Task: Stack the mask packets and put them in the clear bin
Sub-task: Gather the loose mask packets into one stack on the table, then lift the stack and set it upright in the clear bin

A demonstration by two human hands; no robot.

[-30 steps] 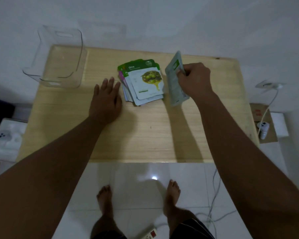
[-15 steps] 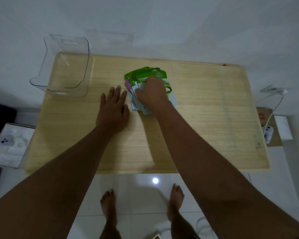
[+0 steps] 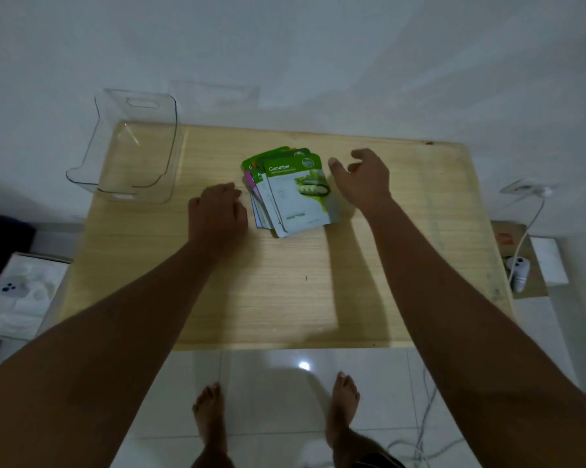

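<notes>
A person stands barefoot at a pale wooden table (image 3: 285, 298) with a fine straight grain, looking down at both bare forearms stretched across it. Between the two hands lies a loose, fanned pile of mask packets (image 3: 291, 194): flat, glossy rectangular sachets, mostly white with green tops. The top one reads "Cucumber" and carries a picture of sliced cucumber. Purple and blue edges of lower packets peek out on the side toward the left hand.

The left hand (image 3: 217, 214) rests knuckles-up on the wood just beside the pile, fingers curled inward; whether they touch the packets cannot be told, and it holds nothing. The right hand (image 3: 362, 179) hovers just beside the pile's other edge, fingers loosely spread and slightly bent, empty.

Beyond the left hand and further out to that side, at the table's far corner, sits the clear bin (image 3: 133, 146). It is smooth transparent plastic with rounded corners, a cut-out handle slot in its tall back wall and a low front lip. No packets are inside it.
</notes>
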